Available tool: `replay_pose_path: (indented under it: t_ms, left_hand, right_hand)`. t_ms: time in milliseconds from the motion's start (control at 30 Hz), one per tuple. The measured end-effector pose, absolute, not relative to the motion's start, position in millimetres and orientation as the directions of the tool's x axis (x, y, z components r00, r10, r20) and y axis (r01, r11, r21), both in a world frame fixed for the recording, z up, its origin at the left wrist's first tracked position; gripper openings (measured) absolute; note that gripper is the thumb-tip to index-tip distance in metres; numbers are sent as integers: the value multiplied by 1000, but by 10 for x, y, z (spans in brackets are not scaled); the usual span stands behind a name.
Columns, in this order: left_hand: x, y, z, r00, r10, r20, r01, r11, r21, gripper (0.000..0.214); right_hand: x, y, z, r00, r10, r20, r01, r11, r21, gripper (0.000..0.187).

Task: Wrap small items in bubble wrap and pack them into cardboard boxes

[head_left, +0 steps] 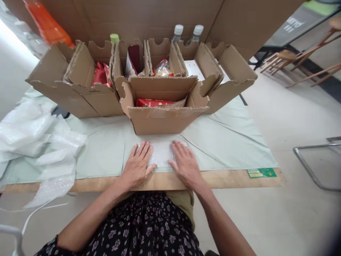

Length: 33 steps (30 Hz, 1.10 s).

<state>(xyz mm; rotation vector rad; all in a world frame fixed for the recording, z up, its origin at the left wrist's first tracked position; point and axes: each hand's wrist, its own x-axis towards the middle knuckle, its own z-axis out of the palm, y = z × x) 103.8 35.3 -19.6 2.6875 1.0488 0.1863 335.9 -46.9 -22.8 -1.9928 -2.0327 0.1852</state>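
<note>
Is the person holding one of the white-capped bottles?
No, the left hand and right hand lie flat with bubble wrap between them, while the white-capped bottles stand behind the cardboard boxes.

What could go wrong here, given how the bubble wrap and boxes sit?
1. The left hand and right hand lie close to the front cardboard box; reaching forward might bump it.
2. The bubble wrap pile has a strip hanging over the table edge; it could get snagged and drag the pile off.
</note>
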Motion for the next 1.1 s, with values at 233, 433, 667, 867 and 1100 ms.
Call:
replay_pose_path:
  t_ms: [233, 433, 667, 867, 1100]
  left_hand:
    - [1017, 341, -209, 719, 694, 31, 667, -703, 246, 66]
    - [1022, 345, -183, 731, 682, 23, 661, -716, 223, 65]
    - [851, 595, -75, 560, 819, 124, 752, -566, 337, 47]
    - [785, 682, 69, 479, 866, 144, 740, -487, 463, 15]
    - [579, -65, 309, 435, 898, -64, 563, -216, 797, 70]
  right_hand:
    - [3303, -554, -101, 106, 959, 263, 970, -42, -240, 60]
    - [3317, -473, -213, 65, 971, 231, 971, -9, -239, 46]
    - [3889, -493, -115, 251, 924, 288, 946, -172, -273, 42]
    - [3540, -158, -80, 208, 934, 289, 931, -100, -350, 18]
    - [3450, -43, 146, 113, 949, 294, 948, -14, -319, 23]
